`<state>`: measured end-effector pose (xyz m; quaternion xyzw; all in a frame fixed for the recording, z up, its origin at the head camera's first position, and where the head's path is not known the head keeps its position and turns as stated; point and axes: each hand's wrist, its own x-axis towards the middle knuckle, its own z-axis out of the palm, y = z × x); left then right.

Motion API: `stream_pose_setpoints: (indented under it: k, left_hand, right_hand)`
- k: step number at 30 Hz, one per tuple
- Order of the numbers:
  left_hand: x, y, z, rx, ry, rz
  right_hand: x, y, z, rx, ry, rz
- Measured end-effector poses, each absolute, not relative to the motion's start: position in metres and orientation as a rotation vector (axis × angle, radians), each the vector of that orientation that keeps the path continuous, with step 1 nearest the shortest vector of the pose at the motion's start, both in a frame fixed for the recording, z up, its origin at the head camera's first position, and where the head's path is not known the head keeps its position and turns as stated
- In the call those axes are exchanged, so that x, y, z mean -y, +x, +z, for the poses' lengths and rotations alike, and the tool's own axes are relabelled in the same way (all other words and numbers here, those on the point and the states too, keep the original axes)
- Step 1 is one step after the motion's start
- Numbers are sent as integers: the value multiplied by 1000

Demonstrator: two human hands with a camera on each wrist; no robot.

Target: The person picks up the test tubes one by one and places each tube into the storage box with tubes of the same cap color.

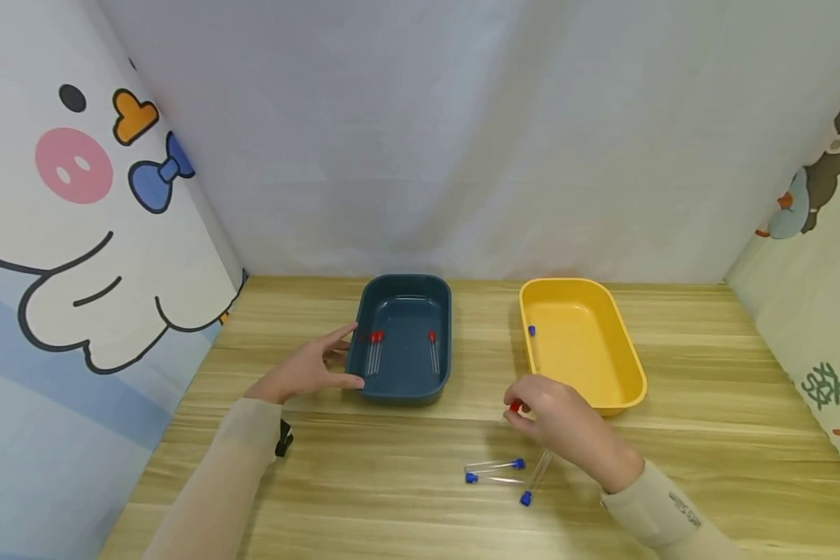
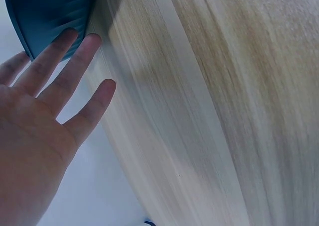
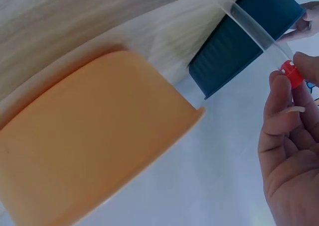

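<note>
My right hand (image 1: 563, 420) pinches a clear test tube by its red cap (image 3: 291, 74), in front of the yellow bin. In the right wrist view the tube's glass points away from the fingers, toward the dark blue bin (image 1: 404, 307). Fingers of my left hand (image 1: 304, 372) are spread, thumb and fingertips touching that bin's left side. Inside the dark blue bin lie three red-capped tubes (image 1: 434, 354), two on the left and one on the right. Below my right hand, three blue-capped tubes (image 1: 520, 464) lie on the table.
The yellow bin (image 1: 581, 334) stands to the right of the dark blue one, with a blue-capped tube (image 1: 532, 331) along its left wall. Both bins are on a wood-grain table (image 1: 364, 482), backed by a pale cloth (image 1: 420, 155).
</note>
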<state>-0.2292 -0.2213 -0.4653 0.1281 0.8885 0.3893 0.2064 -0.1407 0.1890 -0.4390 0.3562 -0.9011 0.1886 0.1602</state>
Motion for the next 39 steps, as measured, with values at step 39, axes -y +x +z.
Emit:
stream_pose_setpoints:
  k: [39]
  left_hand:
    - [221,-228,-465,-2466,362,1118]
  right_hand:
    - [-181,-148,-456,2650,797,831]
